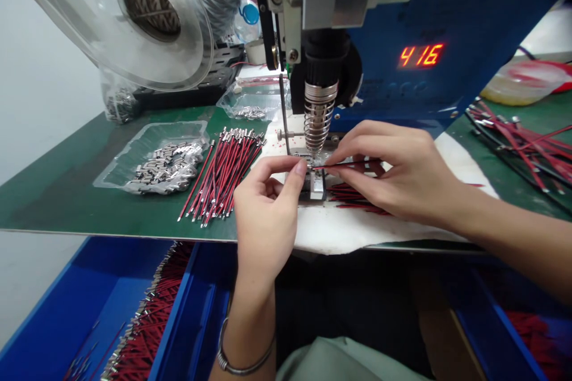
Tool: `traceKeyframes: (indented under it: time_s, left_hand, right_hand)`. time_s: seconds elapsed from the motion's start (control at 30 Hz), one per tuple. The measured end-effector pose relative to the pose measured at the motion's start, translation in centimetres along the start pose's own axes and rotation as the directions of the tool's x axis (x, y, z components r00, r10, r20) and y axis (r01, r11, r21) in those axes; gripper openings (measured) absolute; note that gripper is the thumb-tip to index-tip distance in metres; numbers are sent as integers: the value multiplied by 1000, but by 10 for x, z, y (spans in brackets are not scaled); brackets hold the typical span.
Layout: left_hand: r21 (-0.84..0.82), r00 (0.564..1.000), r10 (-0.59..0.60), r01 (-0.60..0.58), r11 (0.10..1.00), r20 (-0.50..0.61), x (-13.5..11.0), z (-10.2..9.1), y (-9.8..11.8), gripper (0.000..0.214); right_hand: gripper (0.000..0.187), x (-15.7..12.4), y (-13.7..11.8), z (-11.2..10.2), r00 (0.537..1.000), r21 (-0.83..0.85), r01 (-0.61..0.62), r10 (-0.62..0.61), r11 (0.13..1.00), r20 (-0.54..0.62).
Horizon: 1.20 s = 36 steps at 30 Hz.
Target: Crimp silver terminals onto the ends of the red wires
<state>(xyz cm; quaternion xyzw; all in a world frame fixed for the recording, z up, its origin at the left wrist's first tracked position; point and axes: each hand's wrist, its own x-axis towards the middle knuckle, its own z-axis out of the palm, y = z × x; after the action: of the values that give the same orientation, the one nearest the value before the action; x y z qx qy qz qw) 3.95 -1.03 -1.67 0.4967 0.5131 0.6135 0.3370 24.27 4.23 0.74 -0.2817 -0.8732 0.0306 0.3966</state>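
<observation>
Near the worktop's (67, 208) front edge, our right hand (386, 161) pinches red-black wire (353, 164), left hand (270, 199) closed, contents hidden; connector-tipped wires (223, 178) seem done, loose connectors (167, 164) remain.

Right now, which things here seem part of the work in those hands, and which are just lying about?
Likely in the job:
left hand and right hand
red-and-black wire in the right
metal fixture
spring-wrapped tip
pile of wires
small metal parts

Probably just lying about:
blue-capped container
yellowish tub
</observation>
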Motion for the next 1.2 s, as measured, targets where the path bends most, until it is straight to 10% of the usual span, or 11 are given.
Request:
traceKeyframes:
  time_s: [1.2]
  left_hand:
    - [12, 1000, 3, -3, 1000, 2, -1, -1, 1, 14]
  right_hand:
    - [19, -1, 0, 4, 999, 61, 43, -45, 997, 22]
